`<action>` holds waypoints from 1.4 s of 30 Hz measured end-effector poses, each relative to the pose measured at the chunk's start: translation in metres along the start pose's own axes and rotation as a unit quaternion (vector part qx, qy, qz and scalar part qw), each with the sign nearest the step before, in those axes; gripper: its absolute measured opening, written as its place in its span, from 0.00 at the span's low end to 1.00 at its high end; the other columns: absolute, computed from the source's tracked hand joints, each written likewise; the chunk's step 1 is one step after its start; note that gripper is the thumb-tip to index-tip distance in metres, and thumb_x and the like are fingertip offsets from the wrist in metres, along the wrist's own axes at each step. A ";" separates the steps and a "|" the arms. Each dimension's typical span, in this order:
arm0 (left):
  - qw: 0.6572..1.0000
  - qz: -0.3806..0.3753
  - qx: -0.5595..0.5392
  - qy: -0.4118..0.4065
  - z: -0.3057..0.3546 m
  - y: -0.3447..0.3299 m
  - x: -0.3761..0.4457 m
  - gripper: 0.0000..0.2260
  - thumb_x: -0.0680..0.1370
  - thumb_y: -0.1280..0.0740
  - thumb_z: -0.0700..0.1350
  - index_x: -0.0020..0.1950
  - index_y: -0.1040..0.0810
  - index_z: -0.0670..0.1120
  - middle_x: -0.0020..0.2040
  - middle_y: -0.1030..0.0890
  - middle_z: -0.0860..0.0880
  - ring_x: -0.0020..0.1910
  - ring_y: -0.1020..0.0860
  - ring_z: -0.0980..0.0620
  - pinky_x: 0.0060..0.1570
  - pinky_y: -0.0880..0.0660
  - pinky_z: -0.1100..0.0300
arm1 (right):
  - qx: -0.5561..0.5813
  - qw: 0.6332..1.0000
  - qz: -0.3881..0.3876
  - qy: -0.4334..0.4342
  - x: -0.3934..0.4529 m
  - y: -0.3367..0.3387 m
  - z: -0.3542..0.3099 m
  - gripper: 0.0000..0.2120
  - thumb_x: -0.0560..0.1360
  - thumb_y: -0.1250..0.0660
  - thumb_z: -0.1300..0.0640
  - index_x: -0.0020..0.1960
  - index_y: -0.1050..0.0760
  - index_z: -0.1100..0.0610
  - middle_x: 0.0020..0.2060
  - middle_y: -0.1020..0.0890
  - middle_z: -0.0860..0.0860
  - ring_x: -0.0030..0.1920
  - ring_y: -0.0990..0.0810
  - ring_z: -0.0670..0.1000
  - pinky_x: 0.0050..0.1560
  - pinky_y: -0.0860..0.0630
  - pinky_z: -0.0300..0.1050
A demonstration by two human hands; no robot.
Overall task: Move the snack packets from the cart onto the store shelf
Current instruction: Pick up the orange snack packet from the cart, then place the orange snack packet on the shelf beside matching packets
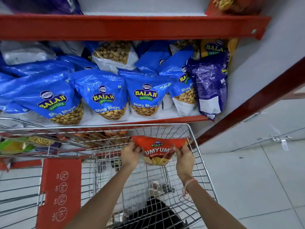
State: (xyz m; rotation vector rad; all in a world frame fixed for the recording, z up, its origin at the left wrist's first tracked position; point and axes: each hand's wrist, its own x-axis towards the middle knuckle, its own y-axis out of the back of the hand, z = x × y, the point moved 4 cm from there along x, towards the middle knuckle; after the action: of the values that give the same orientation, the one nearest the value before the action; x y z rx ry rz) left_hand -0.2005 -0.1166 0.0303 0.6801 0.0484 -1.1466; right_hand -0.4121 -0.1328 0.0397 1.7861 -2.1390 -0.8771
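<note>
Snack packets fill the middle band of the frame, but the one in play is a red Balaji packet (156,150) printed with "UMYUM", held low and centre over the wire basket of the cart (194,142). Both hands grip it: the left hand (130,155) pinches its left edge, and the right hand (184,158) pinches its right edge, so the packet hangs stretched between them with its clear window of yellow sev at the bottom. A thin pink thread bracelet (189,183) circles the right wrist. The packet sits just inside the cart's far rim, below the store shelf (165,120) and not touching it. On that shelf, across the centre of the frame, stand blue Shing Bhujia packets (145,95) in a crowded row, upright or leaning, with more lying behind them. At the right end of the row a dark purple packet (208,85) leans with its lower corner hanging over the shelf lip. A red upper shelf edge (132,27) crosses the top of the frame, with an orange packet (231,5) at the upper right. In the lower left, a red child-seat flap (59,192) with round warning symbols hangs in the cart. Through the mesh at the left, further packets on a lower shelf show, blurred.
</note>
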 end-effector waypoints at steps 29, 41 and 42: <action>0.856 0.109 -0.345 -0.369 0.323 0.204 -0.087 0.05 0.76 0.34 0.44 0.42 0.26 0.44 0.37 0.19 0.49 0.33 0.24 0.61 0.33 0.27 0.68 | 0.410 0.858 -0.040 0.306 -0.008 0.176 -0.346 0.03 0.76 0.33 0.58 0.48 0.26 0.52 0.44 0.18 0.51 0.44 0.20 0.47 0.38 0.22 0.47; 0.824 0.088 -0.477 -0.294 0.451 0.229 -0.027 0.04 0.76 0.34 0.43 0.48 0.24 0.43 0.44 0.19 0.46 0.38 0.22 0.51 0.35 0.25 0.59 | 0.444 0.839 -0.003 0.314 0.067 0.204 -0.472 0.08 0.76 0.33 0.58 0.40 0.26 0.48 0.44 0.18 0.54 0.45 0.19 0.54 0.46 0.21 0.58; 0.819 0.077 -0.499 -0.272 0.454 0.225 -0.018 0.06 0.76 0.34 0.42 0.51 0.24 0.42 0.45 0.19 0.46 0.37 0.23 0.52 0.34 0.25 0.58 | 0.449 0.840 0.002 0.306 0.078 0.200 -0.475 0.08 0.75 0.32 0.58 0.39 0.25 0.48 0.44 0.18 0.54 0.45 0.19 0.54 0.49 0.21 0.60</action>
State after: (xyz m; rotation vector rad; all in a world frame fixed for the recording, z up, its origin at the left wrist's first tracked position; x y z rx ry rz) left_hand -0.1534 -0.2851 0.5061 -0.5837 0.0972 -0.9474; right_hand -0.3460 -0.3335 0.5162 1.9855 -2.1805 0.8022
